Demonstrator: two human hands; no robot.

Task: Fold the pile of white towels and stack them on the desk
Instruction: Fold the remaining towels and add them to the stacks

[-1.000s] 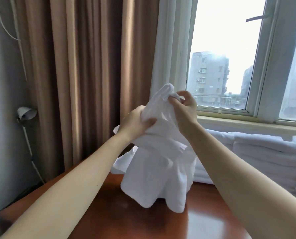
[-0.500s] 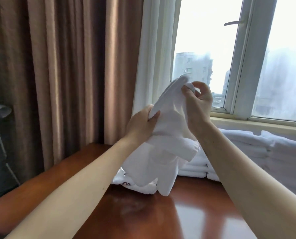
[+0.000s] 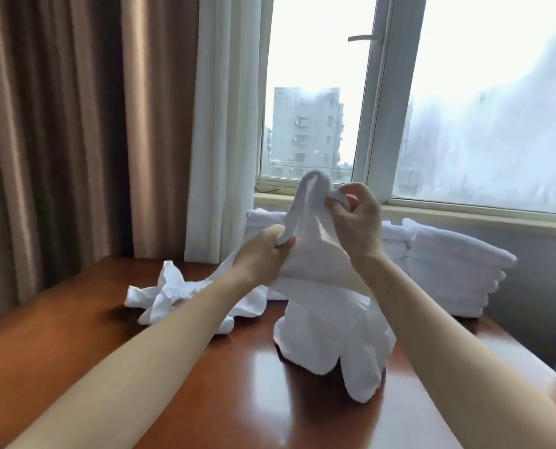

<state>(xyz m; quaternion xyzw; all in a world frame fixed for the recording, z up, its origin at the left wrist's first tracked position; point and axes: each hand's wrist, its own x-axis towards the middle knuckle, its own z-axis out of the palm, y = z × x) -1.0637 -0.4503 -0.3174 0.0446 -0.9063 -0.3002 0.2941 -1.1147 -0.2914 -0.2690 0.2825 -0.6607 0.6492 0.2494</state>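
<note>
our left hand (image 3: 260, 258) grips the white towel (image 3: 318, 306) at its edge, our right hand (image 3: 356, 222) pinches its top corner. it hangs onto the desk (image 3: 76, 325) near the far edge, folded towels (image 3: 454, 273) stacked behind it.

Soft white terry-cloth towel (image 3: 322, 306) above a glossy, reflective reddish wood desk (image 3: 76, 335); matt brown fabric curtains (image 3: 59, 140) behind.

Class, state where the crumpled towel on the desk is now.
In the head view, the crumpled towel lies left of centre on the desk, partly hidden by the left forearm, left of the held towel.
</note>
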